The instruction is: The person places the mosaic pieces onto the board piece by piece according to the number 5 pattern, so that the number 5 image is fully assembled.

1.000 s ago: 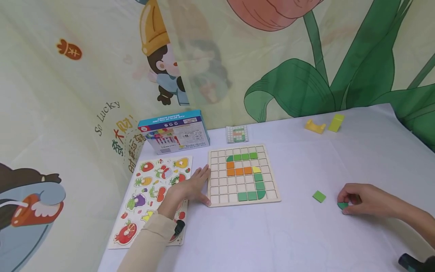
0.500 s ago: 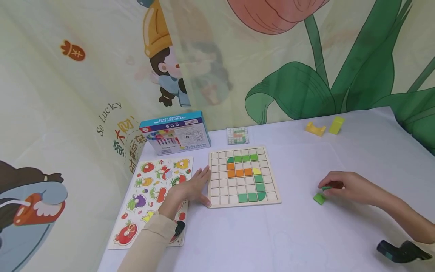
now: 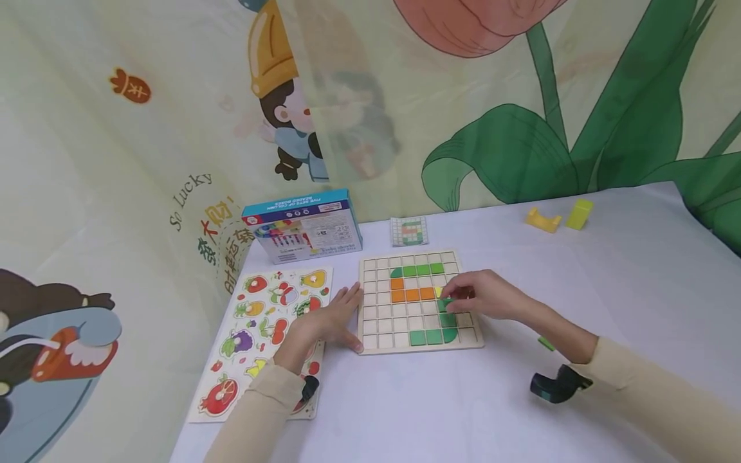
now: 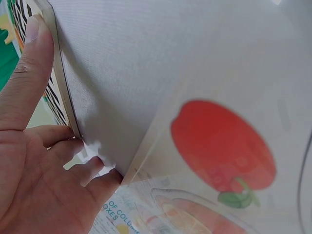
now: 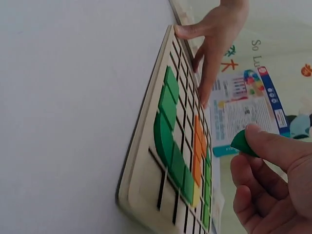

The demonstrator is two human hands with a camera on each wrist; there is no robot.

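Observation:
My right hand (image 3: pixel 489 292) is over the right side of the wooden grid board (image 3: pixel 376 328), pinching a dark green round-edged tile (image 5: pixel 241 143) between thumb and fingers. In the right wrist view that tile is held above the board. Set in the grid are green tiles (image 3: pixel 424 270), orange tiles (image 3: pixel 411 295) and a yellow tile (image 3: pixel 439 292), partly covered by my right fingers. My left hand (image 3: pixel 330 321) rests against the board's left edge with fingers spread, its thumb at the near corner. A light green tile (image 3: pixel 546 344) lies on the table beside my right forearm, partly hidden.
A fruit puzzle board (image 3: pixel 199 411) lies under my left forearm. Behind it stands a printed box (image 3: pixel 315 236). A small pattern card (image 3: pixel 409 231) lies past the grid board. A yellow arch block (image 3: pixel 542 220) and a yellow-green block (image 3: pixel 579 214) sit at the back right.
My right hand has carried the dark green tile leftward from the table's right side, past the light green tile, to above the grid board. The left hand has stayed at the board's edge.

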